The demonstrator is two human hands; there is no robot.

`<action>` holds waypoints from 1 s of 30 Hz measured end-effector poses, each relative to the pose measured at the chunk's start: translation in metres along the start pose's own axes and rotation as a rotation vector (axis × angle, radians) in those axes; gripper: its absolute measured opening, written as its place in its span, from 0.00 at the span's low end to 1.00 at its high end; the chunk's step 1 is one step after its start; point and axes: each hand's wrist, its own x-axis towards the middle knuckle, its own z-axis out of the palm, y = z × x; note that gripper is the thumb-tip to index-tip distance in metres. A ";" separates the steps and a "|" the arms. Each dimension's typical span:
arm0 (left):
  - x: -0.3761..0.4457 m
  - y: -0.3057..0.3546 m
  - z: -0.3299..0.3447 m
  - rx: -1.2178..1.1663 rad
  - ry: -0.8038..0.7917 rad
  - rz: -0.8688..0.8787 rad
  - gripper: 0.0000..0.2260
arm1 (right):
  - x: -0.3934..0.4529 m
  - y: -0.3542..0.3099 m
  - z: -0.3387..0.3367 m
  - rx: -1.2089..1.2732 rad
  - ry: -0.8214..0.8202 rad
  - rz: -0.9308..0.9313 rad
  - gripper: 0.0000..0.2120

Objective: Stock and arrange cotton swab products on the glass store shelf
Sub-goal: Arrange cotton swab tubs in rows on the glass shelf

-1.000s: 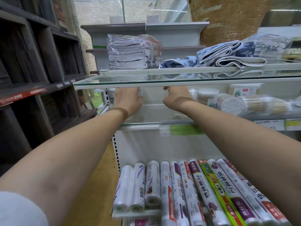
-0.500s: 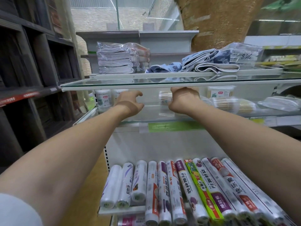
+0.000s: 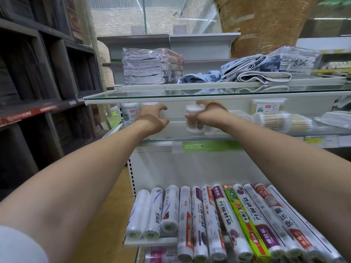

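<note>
One upright swab jar sits in the right hand's curled grip — the left hand, spread and holding nothing, waits just beside it.

Blue-patterned cloth; perhaps white swabs.

A clear round cotton swab tub stands upright at the middle of the glass shelf. Another tub stands far left; more tubs lie tipped on the right.
</note>
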 end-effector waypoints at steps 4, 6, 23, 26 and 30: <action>0.000 -0.013 -0.007 0.032 0.001 0.007 0.22 | 0.009 -0.002 0.010 0.044 -0.063 -0.025 0.31; 0.000 -0.020 -0.009 0.031 0.007 0.001 0.23 | 0.014 -0.006 0.015 0.037 -0.039 -0.019 0.30; -0.003 -0.059 -0.030 0.023 0.054 0.021 0.22 | 0.054 -0.008 0.059 0.222 0.045 0.024 0.18; 0.000 -0.063 -0.031 0.013 0.057 0.026 0.22 | 0.058 -0.010 0.059 0.287 0.015 0.034 0.11; 0.003 -0.064 -0.031 -0.021 0.062 0.033 0.21 | 0.064 -0.007 0.062 0.258 0.022 0.039 0.23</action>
